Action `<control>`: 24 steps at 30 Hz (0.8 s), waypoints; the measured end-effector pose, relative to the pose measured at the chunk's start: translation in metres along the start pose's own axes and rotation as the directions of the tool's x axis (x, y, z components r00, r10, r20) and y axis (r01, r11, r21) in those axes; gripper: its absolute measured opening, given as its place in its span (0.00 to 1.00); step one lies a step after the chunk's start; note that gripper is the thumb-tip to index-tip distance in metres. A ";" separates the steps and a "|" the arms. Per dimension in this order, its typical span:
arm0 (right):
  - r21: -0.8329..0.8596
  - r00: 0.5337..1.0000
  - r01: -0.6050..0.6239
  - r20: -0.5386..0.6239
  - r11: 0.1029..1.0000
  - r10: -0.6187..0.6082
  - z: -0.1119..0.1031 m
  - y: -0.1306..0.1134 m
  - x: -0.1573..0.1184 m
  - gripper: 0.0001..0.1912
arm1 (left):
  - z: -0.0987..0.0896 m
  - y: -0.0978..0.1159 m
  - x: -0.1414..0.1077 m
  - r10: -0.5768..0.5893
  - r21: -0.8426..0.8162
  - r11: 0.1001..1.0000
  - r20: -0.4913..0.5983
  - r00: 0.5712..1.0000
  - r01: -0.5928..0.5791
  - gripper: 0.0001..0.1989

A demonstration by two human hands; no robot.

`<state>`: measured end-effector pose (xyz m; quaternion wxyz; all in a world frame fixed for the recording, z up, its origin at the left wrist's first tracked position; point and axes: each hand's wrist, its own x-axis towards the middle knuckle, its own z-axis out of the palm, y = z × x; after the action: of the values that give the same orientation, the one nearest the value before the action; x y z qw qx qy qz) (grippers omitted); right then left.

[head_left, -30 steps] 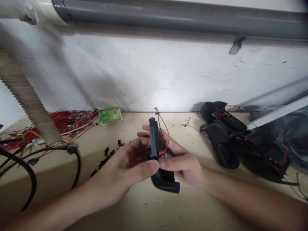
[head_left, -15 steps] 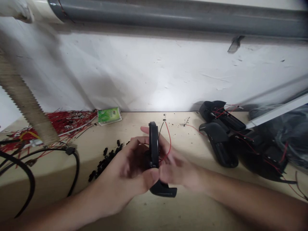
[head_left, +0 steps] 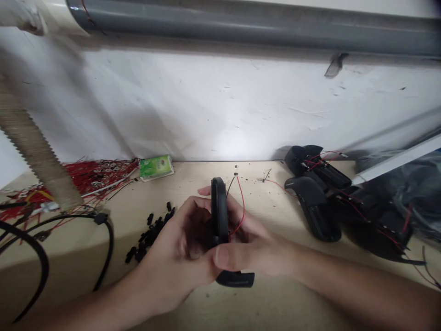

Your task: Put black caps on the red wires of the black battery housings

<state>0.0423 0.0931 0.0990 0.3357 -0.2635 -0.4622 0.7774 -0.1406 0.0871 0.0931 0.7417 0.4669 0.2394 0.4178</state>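
Observation:
Between my two hands stands a curved black plastic housing (head_left: 218,209), held on edge above the table. My left hand (head_left: 179,248) wraps around its left side, with the fingers behind it. My right hand (head_left: 250,250) grips the right side, its thumb laid across the lower part near my left thumb. Below the thumbs the housing's bent end (head_left: 237,279) sticks out to the right. A red wire (head_left: 243,202) and a black one rise from the housing to a small connector (head_left: 236,174). Some of the fingers are hidden behind the housing.
Several similar black housings (head_left: 315,211) with wires lie at the right, beside a dark plastic bag (head_left: 420,193). Small black parts (head_left: 151,232) are heaped left of my hands. Further left are red wires (head_left: 99,174), a green packet (head_left: 155,167) and a black cable (head_left: 110,239).
My right thumb has moved left across the housing's lower part, over the tip of my left thumb. The housing stays in both hands, nearly in the same place.

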 end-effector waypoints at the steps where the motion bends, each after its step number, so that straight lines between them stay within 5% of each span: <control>1: 0.008 1.000 0.004 -0.001 1.000 -0.004 0.001 0.000 0.000 0.37 | 0.001 0.000 -0.001 0.008 0.013 1.000 -0.011 1.000 -0.008 0.22; 9: 0.034 0.995 -0.044 -0.091 0.998 0.047 0.006 0.000 -0.001 0.43 | 0.001 0.002 0.000 0.023 0.006 1.000 -0.057 0.998 -0.023 0.22; 17: 0.043 0.992 0.033 -0.127 0.999 -0.027 -0.003 0.005 0.006 0.45 | -0.011 -0.005 0.006 0.040 0.044 0.998 0.012 0.999 -0.041 0.22; 24: 0.040 0.987 0.053 -0.156 0.998 -0.047 0.009 0.001 0.012 0.31 | -0.006 -0.009 -0.008 0.046 0.011 0.999 0.028 0.999 -0.047 0.45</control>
<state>0.0275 0.0967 0.1008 0.3956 -0.3039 -0.4240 0.7559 -0.1460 0.0812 0.0816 0.7323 0.4825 0.2205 0.4269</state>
